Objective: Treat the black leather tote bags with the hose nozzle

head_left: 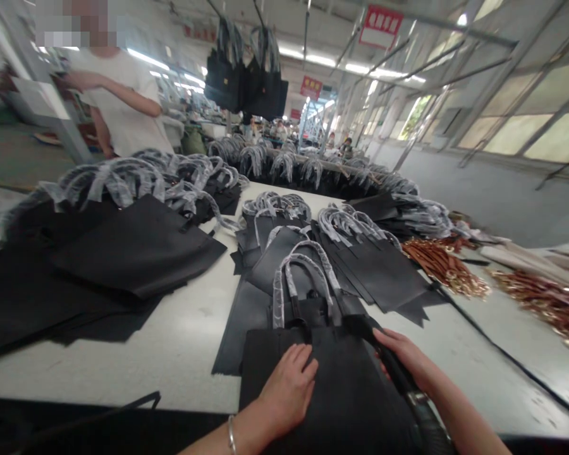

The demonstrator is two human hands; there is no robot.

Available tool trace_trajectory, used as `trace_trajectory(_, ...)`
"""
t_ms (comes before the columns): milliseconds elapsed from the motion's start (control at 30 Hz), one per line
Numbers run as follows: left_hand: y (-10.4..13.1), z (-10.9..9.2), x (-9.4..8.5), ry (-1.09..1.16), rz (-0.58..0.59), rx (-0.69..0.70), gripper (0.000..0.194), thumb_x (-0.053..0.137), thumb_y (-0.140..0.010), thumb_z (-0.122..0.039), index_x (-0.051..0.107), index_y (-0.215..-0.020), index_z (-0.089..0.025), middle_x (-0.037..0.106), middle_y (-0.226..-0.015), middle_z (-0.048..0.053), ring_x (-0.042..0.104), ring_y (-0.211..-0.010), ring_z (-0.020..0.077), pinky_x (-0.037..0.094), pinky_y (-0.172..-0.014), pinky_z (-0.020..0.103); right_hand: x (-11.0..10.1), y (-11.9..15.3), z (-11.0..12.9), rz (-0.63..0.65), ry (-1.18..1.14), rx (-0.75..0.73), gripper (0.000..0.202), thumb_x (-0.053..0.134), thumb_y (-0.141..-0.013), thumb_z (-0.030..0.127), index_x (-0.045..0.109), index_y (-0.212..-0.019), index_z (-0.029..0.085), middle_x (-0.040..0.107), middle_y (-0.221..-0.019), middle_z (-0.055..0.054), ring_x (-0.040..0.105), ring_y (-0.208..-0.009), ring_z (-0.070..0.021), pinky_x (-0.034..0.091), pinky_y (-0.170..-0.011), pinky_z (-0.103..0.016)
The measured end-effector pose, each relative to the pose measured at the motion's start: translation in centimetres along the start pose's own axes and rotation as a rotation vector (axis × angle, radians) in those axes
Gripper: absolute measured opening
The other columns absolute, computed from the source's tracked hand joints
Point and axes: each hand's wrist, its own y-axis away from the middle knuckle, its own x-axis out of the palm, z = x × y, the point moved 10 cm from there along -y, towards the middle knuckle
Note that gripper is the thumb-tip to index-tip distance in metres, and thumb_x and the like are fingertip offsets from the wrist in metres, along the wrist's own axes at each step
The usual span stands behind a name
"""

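Note:
A black tote bag (346,379) lies right in front of me on the table, its two handles (308,256) wrapped in clear plastic and pointing away from me. My left hand (291,382) rests on the upper front of the bag, fingers together and slightly bent, holding nothing. At the bag's right side, my right hand (405,354) is wrapped around a black handheld tool (398,373) with a metal ring and a ribbed lower part. The tool's front end lies close to the bag's top edge by the right handle base. Its exact kind cannot be made out.
Black bag pieces with wrapped handles lie in a left pile (142,246) and a right pile (379,265). Brown straps with gold clasps (448,265) lie at right, beyond a black cord (497,351). A person (118,101) stands at the far left. Black bags (244,82) hang overhead.

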Motion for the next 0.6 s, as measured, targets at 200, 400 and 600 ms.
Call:
trace_trajectory(200,0.2,0.1,-0.8,0.056,-0.010,-0.018,0.032,0.052,-0.086,-0.022,0.054,-0.117,-0.017,0.048,-0.137,0.010,0.042,-0.129,0.0239,0.033,-0.112,0.042,1.2,2.9,3.6,-0.110,0.066,-0.213,0.036,0.063,-0.080,0.048,0.052,-0.104,0.024,0.055,-0.058,0.007,0.055,-0.044,-0.0122,0.045,-0.040,-0.021)
trace_trajectory(400,2.2,1.8,-2.8,0.023,-0.083,-0.152,0.024,0.053,-0.084,-0.016,0.059,-0.107,-0.019,0.059,-0.117,0.008,0.051,-0.110,0.0233,0.042,-0.100,0.044,6.8,7.6,-0.2,0.146,0.145,0.001,0.060,0.061,-0.081,0.048,0.042,-0.133,0.022,0.057,-0.060,0.005,0.056,-0.042,-0.0122,0.044,-0.038,-0.021)
trace_trajectory(600,4.0,1.5,-3.6,-0.073,-0.093,-0.126,0.021,0.050,-0.087,-0.015,0.059,-0.106,-0.019,0.060,-0.115,0.007,0.050,-0.107,0.0241,0.042,-0.096,0.045,10.6,7.1,-1.4,0.295,0.170,0.026,0.059,0.060,-0.082,0.048,0.046,-0.132,0.021,0.056,-0.059,0.005,0.054,-0.039,-0.0108,0.043,-0.035,-0.019)
